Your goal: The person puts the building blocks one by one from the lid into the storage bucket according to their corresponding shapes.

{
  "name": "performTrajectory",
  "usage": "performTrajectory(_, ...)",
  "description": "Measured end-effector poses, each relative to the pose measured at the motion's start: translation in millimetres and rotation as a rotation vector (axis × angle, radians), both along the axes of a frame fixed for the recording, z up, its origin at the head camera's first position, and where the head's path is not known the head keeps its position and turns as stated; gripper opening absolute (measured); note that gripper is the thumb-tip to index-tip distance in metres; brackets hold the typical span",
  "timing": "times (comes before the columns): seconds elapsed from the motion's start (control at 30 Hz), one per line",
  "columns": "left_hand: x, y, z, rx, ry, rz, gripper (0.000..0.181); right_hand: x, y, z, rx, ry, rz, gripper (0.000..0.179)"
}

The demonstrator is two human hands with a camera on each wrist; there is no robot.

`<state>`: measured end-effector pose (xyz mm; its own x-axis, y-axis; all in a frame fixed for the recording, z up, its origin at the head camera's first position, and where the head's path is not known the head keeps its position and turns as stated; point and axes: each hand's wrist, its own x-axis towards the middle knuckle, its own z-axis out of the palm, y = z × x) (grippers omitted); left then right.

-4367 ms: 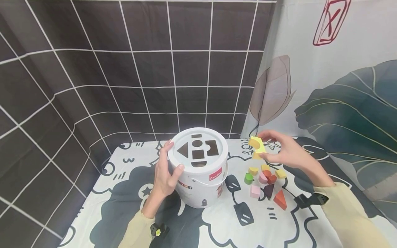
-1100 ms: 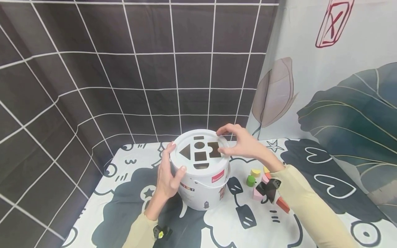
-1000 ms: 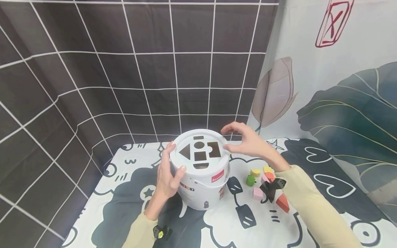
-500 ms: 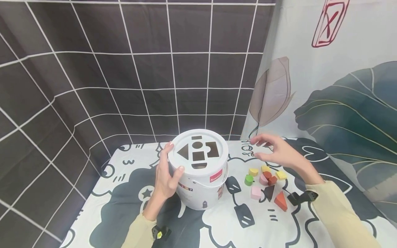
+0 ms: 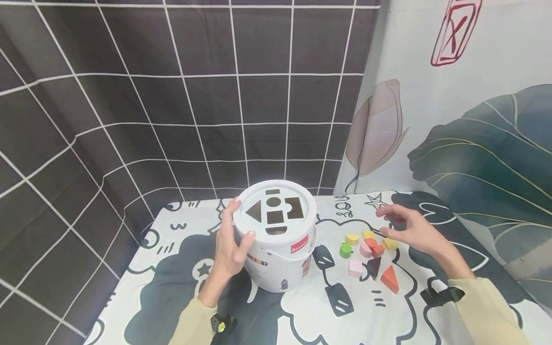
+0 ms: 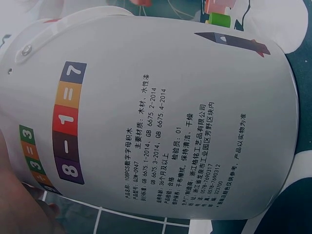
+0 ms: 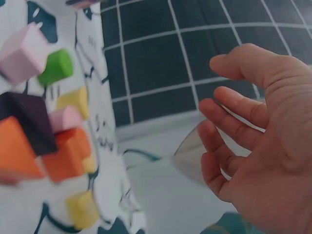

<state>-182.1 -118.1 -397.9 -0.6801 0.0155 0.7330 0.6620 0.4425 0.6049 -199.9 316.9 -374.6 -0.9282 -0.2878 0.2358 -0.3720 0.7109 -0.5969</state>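
A white plastic bucket [image 5: 276, 268] stands upright on the patterned cloth, its lid [image 5: 286, 230] cut with holes of several shapes. My left hand [image 5: 230, 242] holds the bucket's left side, fingers along the lid's rim and thumb at the front; in the left wrist view the printed bucket wall [image 6: 185, 97] fills most of the picture. Bent loosely, with nothing between the fingers, my right hand [image 5: 411, 230] hovers just behind and right of a group of blocks. These include a green cylinder [image 5: 345, 250], a pink cube [image 5: 355, 268], an orange triangular block [image 5: 390, 279] and a dark triangular block [image 5: 373, 267].
Yellow blocks [image 5: 351, 238], red-orange pieces [image 5: 378, 250] and a pink round block [image 5: 365, 249] lie close together right of the bucket. The bucket's white handle [image 5: 297, 258] hangs against its front. A dark gridded curtain [image 5: 267, 96] rises behind the table.
Earlier my right hand held a yellow arch-shaped block, then was at the lid's right side without it. It has since moved right, back over the blocks. My left hand stays on the bucket.
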Motion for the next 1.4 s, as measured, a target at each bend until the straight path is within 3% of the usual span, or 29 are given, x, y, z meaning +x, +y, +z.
performTrajectory(0.5, 0.8, 0.2, -1.9, 0.007, 0.008, 0.004, 0.073, -4.7, 34.2, -53.2, -0.019, -0.128, -0.155, 0.044)
performTrajectory(0.87, 0.2, 0.4, -1.7, 0.014, 0.021, -0.011, 0.072, -10.0, 47.9, -78.1, -0.018, -0.134, -0.186, 0.046)
performTrajectory(1.4, 1.1, 0.9, -2.1, 0.016, 0.041, -0.008, 0.071, -19.1, 50.9, -100.3, -0.002, -0.144, -0.195, 0.049)
